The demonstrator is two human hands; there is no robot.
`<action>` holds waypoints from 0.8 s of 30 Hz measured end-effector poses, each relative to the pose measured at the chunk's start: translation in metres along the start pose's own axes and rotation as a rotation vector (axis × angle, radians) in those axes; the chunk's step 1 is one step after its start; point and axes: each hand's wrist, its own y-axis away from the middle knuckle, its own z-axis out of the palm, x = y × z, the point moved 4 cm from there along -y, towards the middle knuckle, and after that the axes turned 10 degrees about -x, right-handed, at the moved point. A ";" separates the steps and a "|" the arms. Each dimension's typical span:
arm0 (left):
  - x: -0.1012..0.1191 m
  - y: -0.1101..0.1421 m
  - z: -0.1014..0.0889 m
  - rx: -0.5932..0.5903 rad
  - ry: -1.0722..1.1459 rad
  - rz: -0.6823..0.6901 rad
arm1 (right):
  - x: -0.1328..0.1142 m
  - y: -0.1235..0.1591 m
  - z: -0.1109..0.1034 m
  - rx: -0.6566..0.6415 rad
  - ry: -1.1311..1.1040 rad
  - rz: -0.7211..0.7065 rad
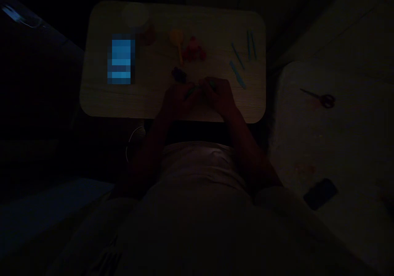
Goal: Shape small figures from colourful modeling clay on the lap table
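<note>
The scene is very dark. Above the near part of a small wooden table (pixel 147 99), my left hand (pixel 178 98) and my right hand (pixel 218 96) come together, fingers curled and closed. Between my left fingers shows a small greenish piece (pixel 193 90); its kind is too dark to make out. Another hint of green shows at my right fingers, which hide most of whatever they grip. Just beyond my left hand lies a dark, lumpy cluster (pixel 179 74). Farther back are a red and pink lumpy pile (pixel 193 50) and a yellow-orange scoop-like thing with a handle (pixel 176 40).
Several thin blue-green sticks (pixel 238 56) and a blue plastic knife (pixel 237 74) lie at the table's right. On the left glows a blurred-out screen (pixel 121 62), near a reddish thing (pixel 148 35) and a pale round thing (pixel 135 14). Scissors (pixel 326 100) rest on a pale surface to the right.
</note>
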 end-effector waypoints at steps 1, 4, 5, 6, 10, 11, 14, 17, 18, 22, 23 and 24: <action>-0.001 0.000 0.000 -0.002 0.005 -0.006 | 0.000 0.000 0.000 0.002 0.001 0.004; -0.001 0.000 0.000 -0.015 0.034 -0.008 | 0.002 0.000 0.000 0.008 0.007 0.013; 0.000 0.000 0.000 -0.017 0.040 -0.005 | 0.002 0.000 0.001 0.008 0.010 0.010; 0.000 0.000 0.000 -0.018 0.041 -0.003 | 0.001 0.001 0.001 0.008 0.013 0.002; 0.001 0.000 -0.001 -0.005 0.031 -0.001 | 0.001 0.001 0.000 0.019 0.017 -0.031; 0.001 0.000 -0.001 0.000 0.030 0.001 | 0.002 0.001 0.000 0.020 0.022 -0.035; 0.000 0.000 0.000 0.000 0.031 0.010 | 0.003 0.000 0.000 0.018 0.044 -0.034; 0.000 -0.001 0.000 -0.007 0.033 0.015 | 0.002 -0.001 0.000 0.022 0.055 -0.054; -0.001 -0.001 0.000 -0.004 0.035 0.015 | 0.001 -0.001 0.000 0.029 0.059 -0.067; -0.001 -0.001 0.001 0.002 0.035 0.023 | -0.002 0.000 -0.001 0.052 0.062 -0.113; 0.000 -0.001 0.001 0.003 0.035 0.028 | -0.002 0.000 -0.001 0.052 0.063 -0.118; 0.000 -0.001 0.001 0.003 0.034 0.034 | -0.003 0.000 -0.001 0.052 0.066 -0.120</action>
